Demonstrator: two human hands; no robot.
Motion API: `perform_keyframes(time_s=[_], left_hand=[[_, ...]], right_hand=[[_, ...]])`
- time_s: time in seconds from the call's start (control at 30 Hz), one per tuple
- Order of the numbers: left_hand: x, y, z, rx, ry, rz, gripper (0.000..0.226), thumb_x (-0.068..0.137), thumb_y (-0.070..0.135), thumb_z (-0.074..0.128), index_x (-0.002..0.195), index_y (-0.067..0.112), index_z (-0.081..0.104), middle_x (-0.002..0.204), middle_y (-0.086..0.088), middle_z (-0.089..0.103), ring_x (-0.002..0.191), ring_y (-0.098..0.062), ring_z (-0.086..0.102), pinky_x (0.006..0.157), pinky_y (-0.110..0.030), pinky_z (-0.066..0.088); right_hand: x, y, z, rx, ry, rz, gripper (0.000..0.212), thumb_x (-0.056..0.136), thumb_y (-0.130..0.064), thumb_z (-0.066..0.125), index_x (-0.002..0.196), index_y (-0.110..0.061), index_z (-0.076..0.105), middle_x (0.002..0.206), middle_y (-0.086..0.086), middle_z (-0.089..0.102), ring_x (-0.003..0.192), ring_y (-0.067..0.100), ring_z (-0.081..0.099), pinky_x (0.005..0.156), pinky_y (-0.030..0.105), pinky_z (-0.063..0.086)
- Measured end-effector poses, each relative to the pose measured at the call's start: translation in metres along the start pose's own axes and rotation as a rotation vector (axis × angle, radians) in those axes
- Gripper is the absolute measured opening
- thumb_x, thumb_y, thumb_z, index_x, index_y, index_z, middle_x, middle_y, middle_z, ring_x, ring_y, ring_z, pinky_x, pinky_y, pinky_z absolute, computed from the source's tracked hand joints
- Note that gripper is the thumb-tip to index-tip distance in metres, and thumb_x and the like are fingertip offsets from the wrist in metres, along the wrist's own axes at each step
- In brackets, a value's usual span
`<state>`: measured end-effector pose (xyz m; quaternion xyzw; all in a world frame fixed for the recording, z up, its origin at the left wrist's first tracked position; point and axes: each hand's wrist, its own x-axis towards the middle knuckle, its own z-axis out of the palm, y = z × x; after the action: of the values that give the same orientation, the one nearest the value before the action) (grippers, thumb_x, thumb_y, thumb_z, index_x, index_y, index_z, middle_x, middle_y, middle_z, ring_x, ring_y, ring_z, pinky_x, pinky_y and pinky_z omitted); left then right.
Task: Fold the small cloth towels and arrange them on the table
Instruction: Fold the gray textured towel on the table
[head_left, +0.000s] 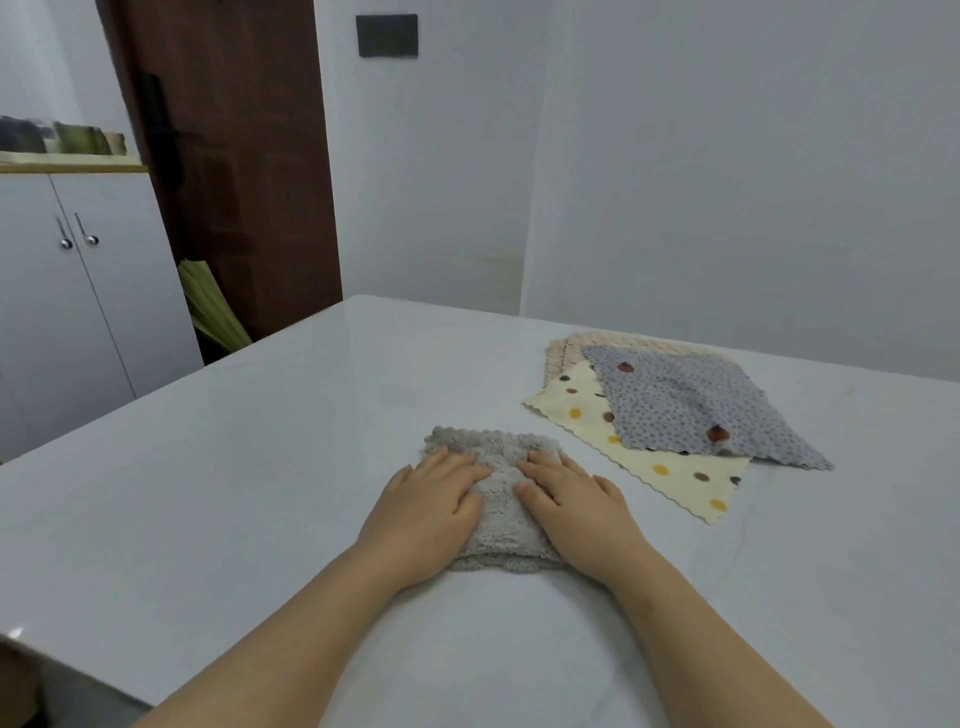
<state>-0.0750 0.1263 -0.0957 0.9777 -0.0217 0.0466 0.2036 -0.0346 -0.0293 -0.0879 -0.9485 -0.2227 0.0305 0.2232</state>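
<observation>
Left hand (431, 499) and right hand (574, 501) lie flat, fingers spread, pressing the folded grey towel (496, 499) near the table's (260, 441) middle. Unfolded towels are stacked toward the far right edge: grey dotted towel (696, 405) over cream spotted towel (670, 467).

A home room: wooden door (228, 156), white cupboard (78, 291), table (260, 441).
</observation>
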Motion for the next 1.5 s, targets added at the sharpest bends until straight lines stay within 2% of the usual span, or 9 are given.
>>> perform_keyframes(time_s=[0.17, 0.37, 0.47, 0.63, 0.83, 0.9, 1.13, 1.27, 1.5], left_hand=[[0.003, -0.002, 0.000, -0.045, 0.078, -0.055, 0.039, 0.097, 0.036, 0.035, 0.135, 0.038, 0.039, 0.150, 0.015, 0.027, 0.140, -0.008, 0.016, 0.113, -0.031, 0.014], [0.002, 0.010, -0.007, -0.096, 0.112, -0.459, 0.086, 0.080, 0.053, 0.057, 0.146, 0.028, 0.006, 0.142, -0.001, 0.029, 0.129, -0.021, 0.032, 0.104, -0.033, 0.029], [0.002, 0.019, -0.018, -0.142, 0.001, -0.634, 0.072, 0.077, 0.054, 0.061, 0.130, 0.016, 0.032, 0.122, -0.004, 0.051, 0.111, -0.024, 0.051, 0.088, -0.034, 0.044], [0.004, 0.016, -0.043, -0.580, -0.175, -0.827, 0.046, 0.072, 0.035, 0.075, 0.109, 0.012, 0.058, 0.109, -0.003, 0.065, 0.094, -0.021, 0.061, 0.081, -0.031, 0.051], [-0.022, -0.002, -0.085, -1.230, -0.074, -0.937, 0.041, 0.078, 0.016, 0.072, 0.115, 0.012, 0.053, 0.102, -0.004, 0.064, 0.093, -0.020, 0.062, 0.072, -0.026, 0.053], [-0.034, -0.019, -0.101, -1.284, -0.020, -0.935, 0.036, 0.082, 0.017, 0.068, 0.113, 0.015, 0.050, 0.102, -0.001, 0.062, 0.093, -0.019, 0.061, 0.073, -0.027, 0.052], [-0.065, -0.122, -0.156, -1.383, 0.171, -0.952, 0.024, 0.085, 0.016, 0.064, 0.107, 0.016, 0.053, 0.104, -0.004, 0.064, 0.095, -0.022, 0.063, 0.087, -0.037, 0.051], [-0.080, -0.217, -0.196, -1.366, 0.243, -0.978, 0.025, 0.085, 0.016, 0.064, 0.108, 0.013, 0.054, 0.106, -0.009, 0.065, 0.095, -0.027, 0.064, 0.087, -0.042, 0.052], [-0.104, -0.367, -0.269, -1.372, 0.243, -1.004, 0.040, 0.085, 0.014, 0.063, 0.122, 0.010, 0.046, 0.101, -0.006, 0.062, 0.085, -0.020, 0.063, 0.066, -0.029, 0.052]], right_hand=[[0.008, 0.005, 0.000, 0.195, 0.163, 0.006, 0.033, 0.094, -0.024, 0.044, 0.124, -0.027, 0.057, 0.134, -0.009, 0.054, 0.127, 0.014, 0.045, 0.109, 0.038, 0.030], [0.009, 0.003, 0.000, 0.117, 0.204, 0.306, 0.058, 0.086, -0.042, 0.052, 0.137, -0.018, 0.036, 0.130, 0.002, 0.051, 0.118, 0.023, 0.045, 0.096, 0.033, 0.034], [0.003, -0.007, -0.009, 0.027, 0.063, 0.375, 0.043, 0.089, -0.048, 0.045, 0.117, -0.016, 0.048, 0.110, 0.002, 0.060, 0.103, 0.023, 0.053, 0.082, 0.031, 0.038], [-0.006, -0.016, -0.026, 0.353, -0.095, 0.478, 0.029, 0.083, -0.038, 0.058, 0.069, -0.019, 0.041, 0.072, -0.001, 0.052, 0.074, 0.021, 0.052, 0.064, 0.031, 0.041], [-0.001, -0.069, -0.044, 1.035, -0.196, 0.594, 0.006, 0.090, -0.022, 0.056, 0.089, -0.018, 0.051, 0.093, 0.004, 0.061, 0.082, 0.018, 0.061, 0.065, 0.033, 0.054], [0.005, -0.091, -0.043, 1.088, -0.258, 0.565, 0.006, 0.091, -0.023, 0.054, 0.095, -0.018, 0.053, 0.096, 0.005, 0.064, 0.085, 0.021, 0.065, 0.077, 0.044, 0.057], [0.043, -0.191, 0.000, 1.122, -0.414, 0.510, 0.024, 0.089, -0.016, 0.057, 0.111, -0.023, 0.051, 0.100, 0.002, 0.066, 0.085, 0.018, 0.065, 0.063, 0.032, 0.054], [0.078, -0.278, 0.051, 1.133, -0.399, 0.486, 0.029, 0.089, -0.015, 0.059, 0.116, -0.020, 0.049, 0.099, 0.002, 0.066, 0.088, 0.020, 0.065, 0.079, 0.039, 0.055], [0.126, -0.425, 0.130, 1.201, -0.361, 0.591, 0.025, 0.088, -0.013, 0.060, 0.112, -0.015, 0.053, 0.102, 0.005, 0.066, 0.095, 0.025, 0.065, 0.087, 0.044, 0.053]])
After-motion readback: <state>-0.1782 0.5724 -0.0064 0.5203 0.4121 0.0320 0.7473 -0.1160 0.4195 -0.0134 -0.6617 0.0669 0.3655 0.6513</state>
